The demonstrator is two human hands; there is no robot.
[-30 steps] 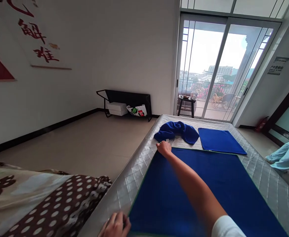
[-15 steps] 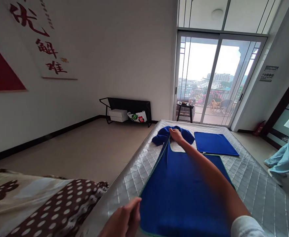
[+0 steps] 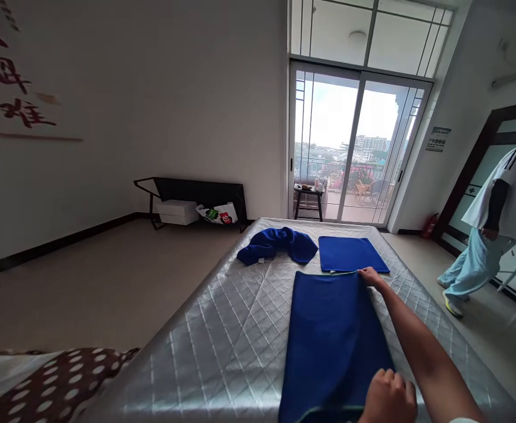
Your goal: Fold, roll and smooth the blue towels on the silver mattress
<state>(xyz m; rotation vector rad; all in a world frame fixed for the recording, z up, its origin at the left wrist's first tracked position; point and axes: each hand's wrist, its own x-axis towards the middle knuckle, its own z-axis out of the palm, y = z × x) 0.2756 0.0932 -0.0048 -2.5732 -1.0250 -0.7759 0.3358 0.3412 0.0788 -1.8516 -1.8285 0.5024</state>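
A blue cloth with green edging (image 3: 323, 335), probably a towel, lies doubled over lengthwise on the silvery quilted mattress (image 3: 205, 358). My right hand (image 3: 371, 277) pinches its far right corner, arm stretched forward. Close to me, my left hand (image 3: 390, 395) is closed in a fist at the near right corner of the same cloth, whose near edge lifts a little. Beyond it, a folded blue cloth (image 3: 352, 254) lies flat. To the left of that, a crumpled blue cloth (image 3: 279, 244) sits in a loose heap, a small white tag showing.
A brown polka-dot blanket (image 3: 59, 382) is at the lower left. Against the wall stands a black rack (image 3: 198, 191) with a white box (image 3: 177, 211). A person in light blue trousers (image 3: 478, 258) stands right of the mattress. Sliding glass doors (image 3: 350, 147) are at the back.
Both hands have carried the cloth's left edge over to the right, doubling the cloth and baring the mattress on the left. My view has shifted right; more of the other person shows.
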